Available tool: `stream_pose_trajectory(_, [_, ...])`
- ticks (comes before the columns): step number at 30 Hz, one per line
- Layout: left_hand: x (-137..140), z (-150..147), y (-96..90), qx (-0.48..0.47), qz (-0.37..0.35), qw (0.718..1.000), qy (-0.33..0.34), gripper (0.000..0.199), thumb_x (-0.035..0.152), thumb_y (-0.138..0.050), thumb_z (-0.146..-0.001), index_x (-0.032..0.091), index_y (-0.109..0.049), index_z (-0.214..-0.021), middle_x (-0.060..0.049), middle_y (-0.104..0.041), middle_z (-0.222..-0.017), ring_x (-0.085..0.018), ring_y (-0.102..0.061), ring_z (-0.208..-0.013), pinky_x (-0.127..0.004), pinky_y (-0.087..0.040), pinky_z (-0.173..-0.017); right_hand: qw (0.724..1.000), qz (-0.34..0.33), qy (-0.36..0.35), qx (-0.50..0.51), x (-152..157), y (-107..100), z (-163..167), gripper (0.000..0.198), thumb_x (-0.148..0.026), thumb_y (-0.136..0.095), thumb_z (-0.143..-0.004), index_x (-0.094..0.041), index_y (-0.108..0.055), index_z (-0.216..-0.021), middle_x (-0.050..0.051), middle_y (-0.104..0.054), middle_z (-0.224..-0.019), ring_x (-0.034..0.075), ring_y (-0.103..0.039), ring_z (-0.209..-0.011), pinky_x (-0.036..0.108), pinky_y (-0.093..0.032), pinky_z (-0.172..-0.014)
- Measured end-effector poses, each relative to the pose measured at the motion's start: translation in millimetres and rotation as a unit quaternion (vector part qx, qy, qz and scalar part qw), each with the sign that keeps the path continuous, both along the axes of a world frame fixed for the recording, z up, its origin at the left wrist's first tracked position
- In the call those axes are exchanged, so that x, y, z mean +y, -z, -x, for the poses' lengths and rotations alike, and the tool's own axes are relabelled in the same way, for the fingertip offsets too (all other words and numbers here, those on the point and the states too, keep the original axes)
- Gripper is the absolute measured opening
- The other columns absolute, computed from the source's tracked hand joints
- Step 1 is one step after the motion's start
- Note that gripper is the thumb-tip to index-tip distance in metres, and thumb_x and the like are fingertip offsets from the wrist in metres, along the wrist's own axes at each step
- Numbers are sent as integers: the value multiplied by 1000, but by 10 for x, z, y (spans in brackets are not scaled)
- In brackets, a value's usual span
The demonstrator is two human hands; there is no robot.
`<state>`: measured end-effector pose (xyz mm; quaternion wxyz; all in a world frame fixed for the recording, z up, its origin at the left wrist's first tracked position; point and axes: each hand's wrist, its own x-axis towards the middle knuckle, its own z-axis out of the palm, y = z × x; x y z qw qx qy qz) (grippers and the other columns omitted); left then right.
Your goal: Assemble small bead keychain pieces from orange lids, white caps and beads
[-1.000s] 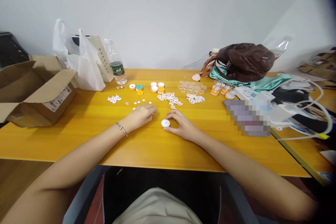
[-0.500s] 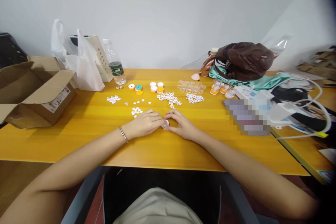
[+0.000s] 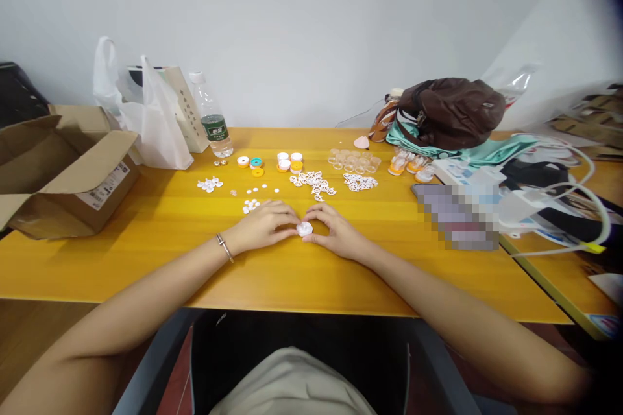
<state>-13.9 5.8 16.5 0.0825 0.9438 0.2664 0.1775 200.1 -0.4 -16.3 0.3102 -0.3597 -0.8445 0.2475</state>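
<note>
A small white round plastic part (image 3: 304, 229) lies low at the table's surface between my two hands. My left hand (image 3: 267, 225) has thumb and fingers against its left side. From the other side, my right hand (image 3: 337, 232) curves thumb and forefinger round it. Just beyond my left hand is a cluster of small white discs (image 3: 250, 206). White lattice-like pieces (image 3: 314, 181) form a pile farther back, with a second pile of them (image 3: 360, 182) to the right. Clear plastic cups (image 3: 354, 160) stand behind these.
White knobbed pieces (image 3: 209, 184) and round white, orange and teal parts (image 3: 256, 163) sit toward the back. An open cardboard box (image 3: 97, 175) and a water bottle (image 3: 214, 123) stand left. At right are a pixelated flat object (image 3: 457, 217), a brown bag (image 3: 452, 113) and cables.
My left fingers have drawn back from the top of the white part to its left side, so more of it shows. My right hand has hardly moved.
</note>
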Motion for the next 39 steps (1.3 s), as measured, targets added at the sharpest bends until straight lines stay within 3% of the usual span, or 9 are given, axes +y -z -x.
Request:
stream_pose_trajectory(19, [6,38,53,31,-9,999,17,23,33,-45,-85,24,-63,-96,-5,-61,-101,-15,-54,-93,-30,-37,-83,1000,-2,-3,5,14,25,7,28,-33,-64,-71,-20,-56,-95,6,-50,-101,18,-50,-99,36,-39,-91])
stream_pose_trajectory(24, [-6,-24,84,-13,39,999,7,22,31,-46,-85,21,-63,-95,-5,-61,-104,-15,-57,-93,-31,-39,-85,999,-8,39,-2,4,22,8,30,-35,-67,-67,-22,-59,-92,6,-50,-102,20,-49,-101,39,-39,-91])
stream_pose_trajectory(27, [-11,-64,112,-81,117,989,-27,24,33,-48,-83,20,-60,-98,-5,-62,-101,-15,-58,-91,-30,-42,-84,997,-4,75,11,-9,15,8,29,-35,-70,-63,-22,-60,-87,5,-50,-97,20,-50,-97,39,-39,-88])
stream_pose_trajectory(31, [7,-109,142,-215,297,926,-88,28,33,-54,-79,15,-53,-101,-7,-64,-95,-13,-60,-83,-28,-47,-76,986,110,78,101,-49,20,59,34,-34,-69,-63,-20,-53,-90,-1,-52,-75,12,-52,-66,29,-45,-64])
stream_pose_trajectory(34, [27,-141,117,-251,393,880,-96,25,28,-58,-76,12,-54,-94,-7,-66,-86,-12,-61,-75,-27,-48,-72,954,217,44,203,-97,7,129,39,-34,-70,-62,-21,-45,-89,-5,-54,-66,9,-52,-56,24,-44,-57])
stream_pose_trajectory(36, [37,-155,68,-253,402,874,-104,21,27,-58,-75,11,-56,-88,-6,-66,-81,-11,-61,-72,-26,-48,-70,930,262,26,256,-126,-29,164,41,-33,-71,-60,-22,-43,-88,-6,-57,-66,9,-55,-59,25,-46,-60])
stream_pose_trajectory(39, [47,-154,-44,-244,364,893,-106,20,29,-57,-76,11,-57,-85,-6,-66,-78,-11,-61,-70,-25,-49,-68,898,321,17,299,-138,-116,179,37,-34,-68,-64,-21,-44,-89,-3,-62,-68,11,-60,-62,27,-48,-63])
